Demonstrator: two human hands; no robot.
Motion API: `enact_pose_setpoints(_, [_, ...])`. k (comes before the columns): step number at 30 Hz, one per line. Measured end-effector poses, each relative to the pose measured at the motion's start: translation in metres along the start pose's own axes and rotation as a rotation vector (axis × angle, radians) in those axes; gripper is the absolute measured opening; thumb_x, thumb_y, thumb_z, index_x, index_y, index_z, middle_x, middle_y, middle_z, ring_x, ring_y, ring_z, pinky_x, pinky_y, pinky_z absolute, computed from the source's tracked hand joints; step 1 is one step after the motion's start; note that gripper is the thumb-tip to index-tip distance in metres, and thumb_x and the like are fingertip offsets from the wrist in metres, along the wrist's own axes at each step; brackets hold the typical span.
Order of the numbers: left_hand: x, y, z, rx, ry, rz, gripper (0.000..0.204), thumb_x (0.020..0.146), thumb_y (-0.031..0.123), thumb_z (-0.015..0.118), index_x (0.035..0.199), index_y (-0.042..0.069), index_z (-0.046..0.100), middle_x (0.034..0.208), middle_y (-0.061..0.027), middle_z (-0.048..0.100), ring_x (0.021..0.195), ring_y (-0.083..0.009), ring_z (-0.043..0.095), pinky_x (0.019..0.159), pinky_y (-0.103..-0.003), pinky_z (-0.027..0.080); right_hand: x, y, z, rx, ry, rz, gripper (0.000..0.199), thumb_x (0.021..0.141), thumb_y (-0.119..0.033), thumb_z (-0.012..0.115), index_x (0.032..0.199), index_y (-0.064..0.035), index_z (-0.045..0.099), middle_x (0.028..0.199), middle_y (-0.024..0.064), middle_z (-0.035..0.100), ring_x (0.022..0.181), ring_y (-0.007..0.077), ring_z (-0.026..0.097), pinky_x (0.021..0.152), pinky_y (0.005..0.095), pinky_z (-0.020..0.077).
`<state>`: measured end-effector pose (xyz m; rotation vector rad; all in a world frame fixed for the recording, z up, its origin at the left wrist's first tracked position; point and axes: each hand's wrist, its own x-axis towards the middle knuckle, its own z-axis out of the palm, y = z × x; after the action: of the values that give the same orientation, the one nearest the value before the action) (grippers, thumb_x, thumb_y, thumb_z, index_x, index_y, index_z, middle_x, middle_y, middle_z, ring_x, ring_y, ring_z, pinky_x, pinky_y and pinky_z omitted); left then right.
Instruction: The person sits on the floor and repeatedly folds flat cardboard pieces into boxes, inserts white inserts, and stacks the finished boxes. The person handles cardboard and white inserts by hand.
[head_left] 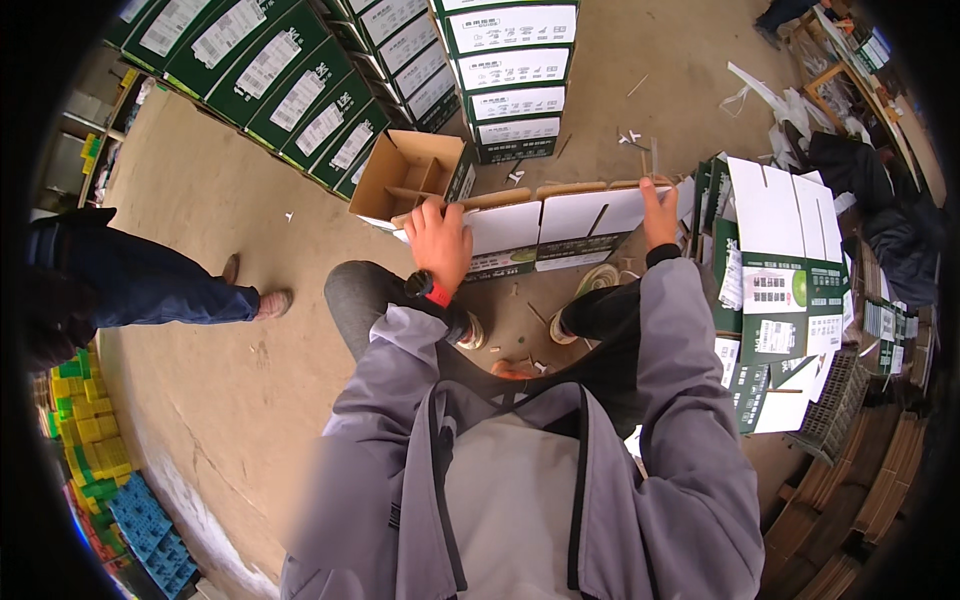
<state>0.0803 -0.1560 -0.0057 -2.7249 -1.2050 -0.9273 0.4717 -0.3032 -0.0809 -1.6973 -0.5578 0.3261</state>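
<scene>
Carton (570, 222), white and green — upright over the floor (250, 420), running crosswise | left hand (437, 240): grasping its top left edge | right hand (659, 214): grasping its right end | probably light, stiff, crease-prone — best held near both ends

Surface log: chiefly paperboard, with cloth, plastic and concrete.
Held carton (500, 232): corrugated board, smooth printed white-and-green face, raw matt brown edges. Open box (385, 175): uncoated brown board inside, matt. Jacket (690, 350): grey woven-looking cloth, dull. Floor (200, 190): concrete-like, matt, scuffed. Film scraps (775, 98): thin whitish plastic, crumpled. Blue tray (145, 520): moulded plastic, knobbly.
</scene>
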Motion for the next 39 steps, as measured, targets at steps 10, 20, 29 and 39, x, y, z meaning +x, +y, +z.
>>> enact_pose_setpoints(10, [0.024, 0.001, -0.005, 0.065, -0.145, 0.056, 0.02, 0.072, 0.016, 0.086, 0.09, 0.012, 0.077, 0.11, -0.0083, 0.06, 0.109, -0.0327, 0.057, 0.097, -0.048, 0.042, -0.002, 0.004, -0.003, 0.05, 0.002, -0.018, 0.068, 0.097, -0.048, 0.079, 0.14, -0.0006, 0.057, 0.131, 0.0156, 0.064, 0.122, 0.0249, 0.059, 0.108, 0.0374, 0.0463])
enact_pose_setpoints(20, [0.024, -0.025, 0.01, -0.112, -0.199, 0.153, 0.019, 0.072, 0.011, 0.084, 0.088, 0.006, 0.074, 0.113, -0.0101, 0.063, 0.111, -0.0343, 0.059, 0.092, -0.05, 0.048, 0.005, 0.003, 0.003, 0.08, -0.019, 0.017, 0.073, 0.094, -0.055, 0.08, 0.14, -0.0017, 0.058, 0.13, 0.0155, 0.063, 0.118, 0.025, 0.06, 0.105, 0.0381, 0.0474])
enact_pose_setpoints(29, [0.04, -0.044, -0.006, -0.414, -0.328, 0.044, 0.019, 0.086, 0.009, 0.08, 0.1, 0.0, 0.073, 0.114, -0.015, 0.063, 0.106, -0.038, 0.062, 0.095, -0.043, 0.052, -0.004, 0.003, 0.005, 0.055, -0.008, 0.0, 0.078, 0.096, -0.054, 0.079, 0.145, 0.0004, 0.052, 0.135, 0.0188, 0.061, 0.126, 0.0288, 0.058, 0.11, 0.0397, 0.0456])
enact_pose_setpoints(39, [0.06, -0.039, -0.067, -0.4, -0.322, 0.331, 0.029, 0.102, 0.026, 0.073, 0.122, 0.006, 0.077, 0.143, -0.018, 0.064, 0.131, -0.0388, 0.059, 0.111, -0.046, 0.046, -0.001, 0.004, 0.005, 0.091, -0.002, 0.055, 0.075, 0.095, -0.045, 0.08, 0.148, -0.0007, 0.05, 0.137, 0.0178, 0.06, 0.126, 0.0273, 0.057, 0.109, 0.0387, 0.0458])
